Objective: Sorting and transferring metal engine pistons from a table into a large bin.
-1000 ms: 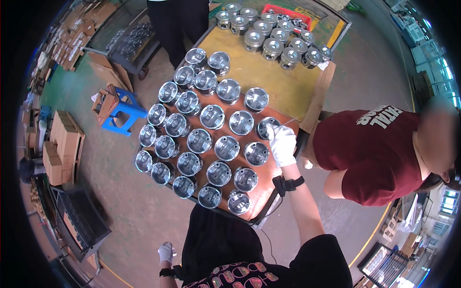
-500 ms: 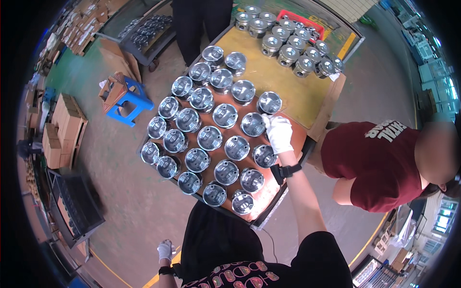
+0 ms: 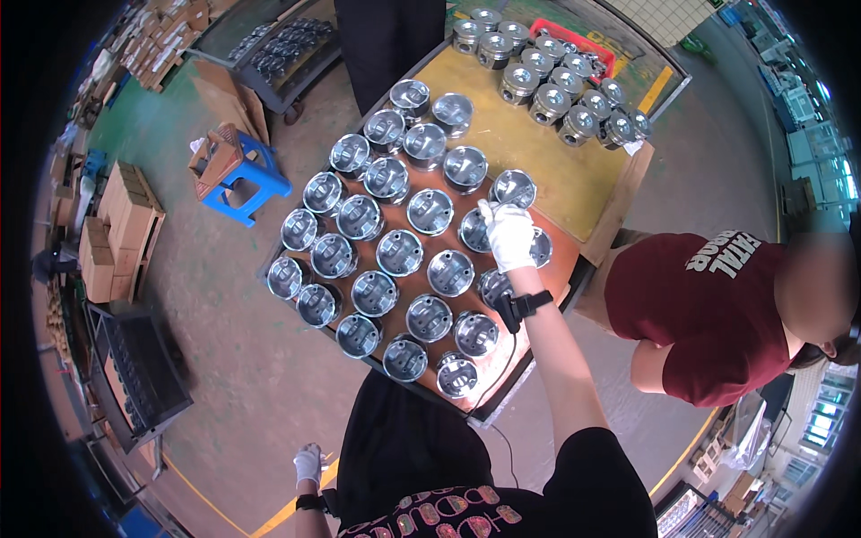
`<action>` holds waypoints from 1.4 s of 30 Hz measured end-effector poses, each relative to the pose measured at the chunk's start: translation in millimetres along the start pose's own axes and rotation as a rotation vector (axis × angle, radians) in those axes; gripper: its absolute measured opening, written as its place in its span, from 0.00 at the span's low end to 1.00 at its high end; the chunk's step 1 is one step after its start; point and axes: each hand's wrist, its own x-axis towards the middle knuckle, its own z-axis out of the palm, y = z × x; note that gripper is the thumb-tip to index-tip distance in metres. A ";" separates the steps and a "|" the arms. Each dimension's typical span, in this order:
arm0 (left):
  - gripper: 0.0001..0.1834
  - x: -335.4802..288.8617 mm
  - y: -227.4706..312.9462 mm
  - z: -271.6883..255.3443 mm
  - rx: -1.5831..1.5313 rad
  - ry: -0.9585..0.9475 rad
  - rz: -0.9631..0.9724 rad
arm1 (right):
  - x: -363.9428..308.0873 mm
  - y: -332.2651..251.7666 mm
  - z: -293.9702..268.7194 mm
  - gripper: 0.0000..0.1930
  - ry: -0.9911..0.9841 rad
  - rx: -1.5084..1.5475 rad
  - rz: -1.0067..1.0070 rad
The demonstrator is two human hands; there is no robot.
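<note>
The right hand (image 3: 509, 237), its grip hidden, reaches over pistons (image 3: 430, 212); open yellow tabletop (image 3: 574, 188) lies beyond it, an edge (image 3: 580, 272) rightward.

pistons (image 3: 399, 253): on table (image 3: 569, 184) | stool (image 3: 263, 172): left of it | person (image 3: 700, 314): right of it

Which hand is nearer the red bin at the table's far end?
Right. The right hand is over the metal pistons on the table, short of the red bin; the left hand hangs low, off the table's near side, much farther from it.
</note>
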 end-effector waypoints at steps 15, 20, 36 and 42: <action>0.09 -1.5 -6.9 4.2 -0.039 -0.033 0.022 | -41.3 2.6 -22.1 0.23 -0.156 0.226 0.087; 0.08 17.3 -3.5 -12.2 -0.123 -0.035 0.004 | -59.4 -4.2 -7.2 0.29 -0.254 0.012 0.027; 0.05 75.2 -114.5 -22.0 -0.685 -0.192 -0.312 | 31.8 -65.0 -33.6 0.29 -0.058 0.104 0.345; 0.10 125.5 -184.7 -29.0 -0.563 0.042 -0.035 | 24.8 -71.7 -9.1 0.27 -0.207 0.292 0.302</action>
